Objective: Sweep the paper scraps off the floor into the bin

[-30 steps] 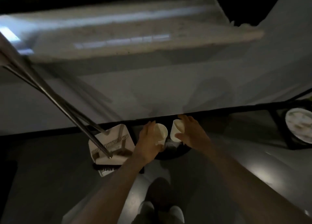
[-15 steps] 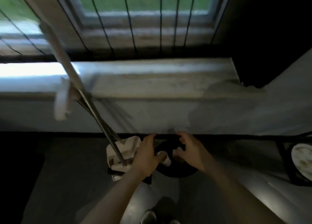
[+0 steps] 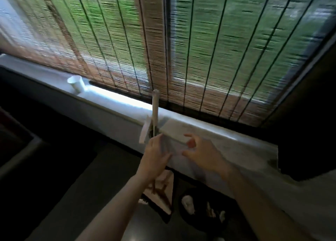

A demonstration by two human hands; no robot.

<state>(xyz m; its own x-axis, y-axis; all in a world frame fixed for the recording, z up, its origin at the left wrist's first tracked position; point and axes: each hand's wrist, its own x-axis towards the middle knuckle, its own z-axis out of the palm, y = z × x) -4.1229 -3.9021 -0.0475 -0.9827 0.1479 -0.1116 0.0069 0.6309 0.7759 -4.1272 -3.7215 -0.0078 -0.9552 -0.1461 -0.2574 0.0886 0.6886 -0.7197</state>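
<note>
The black round bin (image 3: 183, 200) stands on the dark floor below the windowsill, with white paper pieces (image 3: 189, 203) inside it. Left of it, a pale dustpan and brush set (image 3: 163, 191) leans against the wall, its long handle (image 3: 155, 108) rising past the sill. My left hand (image 3: 156, 155) is raised in front of that handle with fingers fairly straight; blur hides whether it touches. My right hand (image 3: 201, 152) hovers beside it above the bin, fingers spread and loosely bent, holding nothing.
A white windowsill (image 3: 116, 99) runs across under a bamboo blind (image 3: 200, 40). A white cup (image 3: 76, 82) stands on the sill at the left. Dark furniture (image 3: 16, 142) edges the floor on the left, and a pale cloth-covered surface (image 3: 309, 195) lies at the right.
Both hands have let go of the white paper pieces at the bin and risen to sill height. The view has tilted up towards the window.
</note>
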